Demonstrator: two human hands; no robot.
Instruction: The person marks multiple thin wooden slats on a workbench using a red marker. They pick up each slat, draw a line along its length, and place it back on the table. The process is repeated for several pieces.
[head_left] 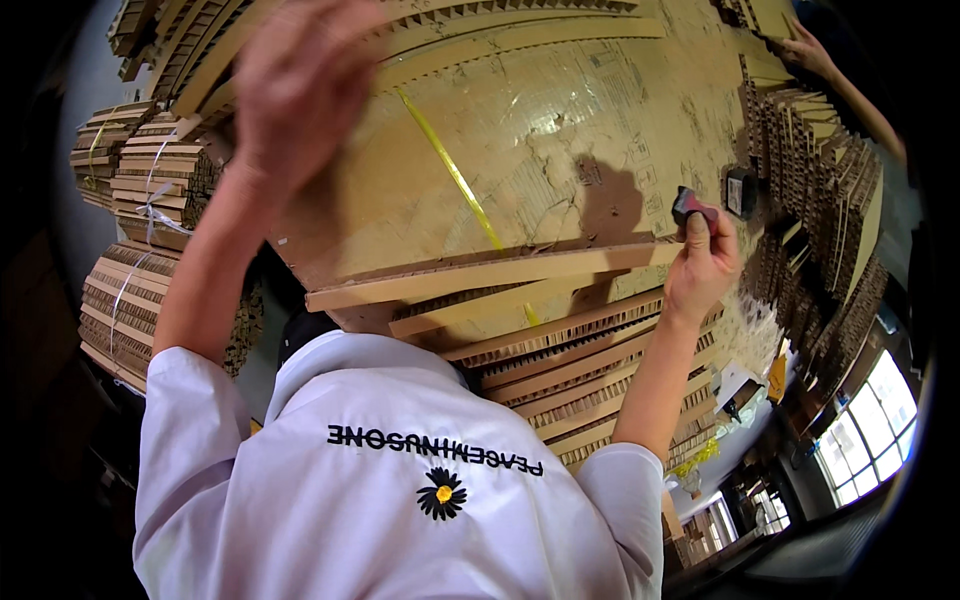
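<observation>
Two hands up: right fingers (700, 235) pinch a small dark tool (690, 205); yellow strap (455, 175) runs diagonally leftward, nearer my blurred left hand (295, 85), its fingers' state unclear.

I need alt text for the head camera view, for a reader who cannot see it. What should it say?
A person in a white shirt reaches over a stack of honeycomb cardboard sheets: the right hand holds a small dark tool, and the blurred left hand is raised above the top sheet, which a yellow strap crosses. Bundled cardboard strips lie at left.
</observation>
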